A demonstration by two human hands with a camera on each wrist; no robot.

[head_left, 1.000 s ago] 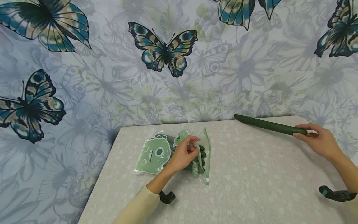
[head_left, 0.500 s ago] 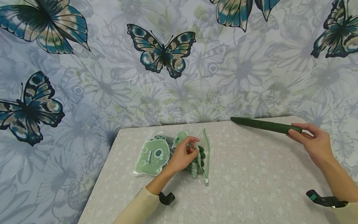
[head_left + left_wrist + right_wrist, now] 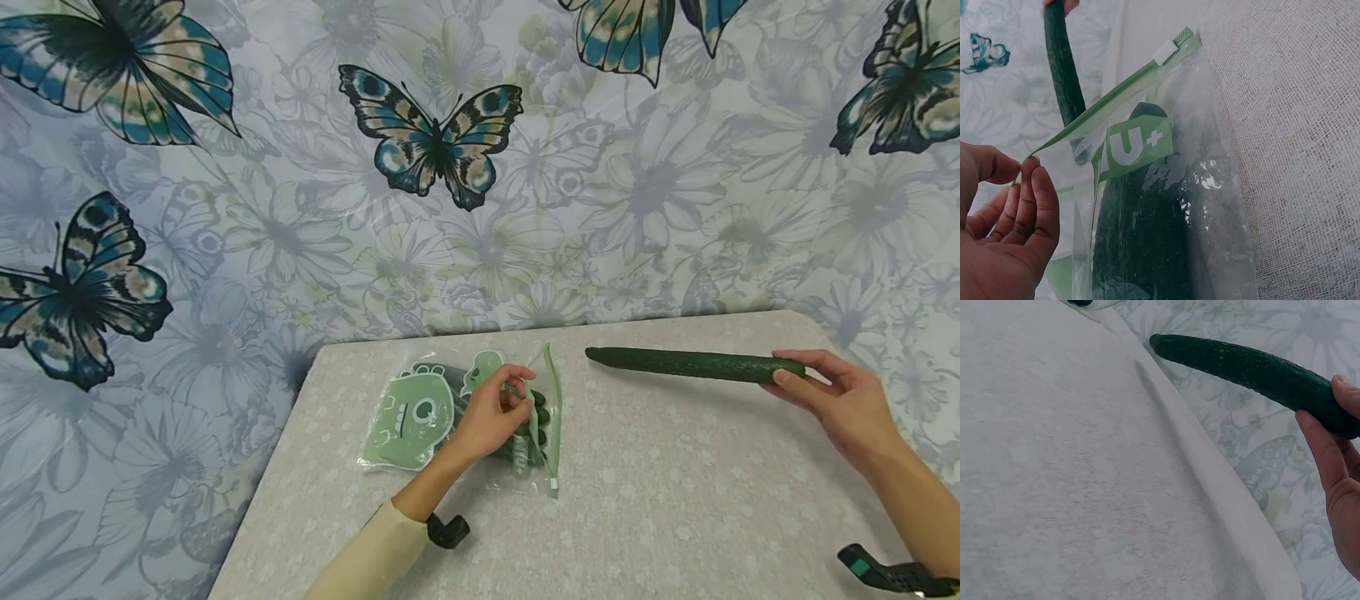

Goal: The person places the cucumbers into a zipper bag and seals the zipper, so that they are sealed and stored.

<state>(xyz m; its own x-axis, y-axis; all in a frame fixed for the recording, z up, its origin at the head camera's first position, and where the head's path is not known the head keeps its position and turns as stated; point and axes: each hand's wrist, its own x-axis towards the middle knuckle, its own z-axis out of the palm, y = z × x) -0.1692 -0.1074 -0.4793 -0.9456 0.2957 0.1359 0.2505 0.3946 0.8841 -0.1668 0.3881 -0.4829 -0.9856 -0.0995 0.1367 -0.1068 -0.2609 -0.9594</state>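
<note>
A person's left hand (image 3: 487, 417), thumb and fingertips drawn together, pinches the green-edged mouth of a clear zip bag (image 3: 411, 421) that lies on a pale, patterned tabletop (image 3: 675, 500) with several cucumbers (image 3: 542, 414) inside. To the right, the right hand (image 3: 843, 400) grips one end of a long, dark green cucumber (image 3: 690, 365) between thumb and fingers, holding it nearly level above the table, its free tip pointing toward the bag but apart from it. Behind the table hangs a floral backdrop (image 3: 645, 183) printed with large blue butterflies (image 3: 435, 150).
</note>
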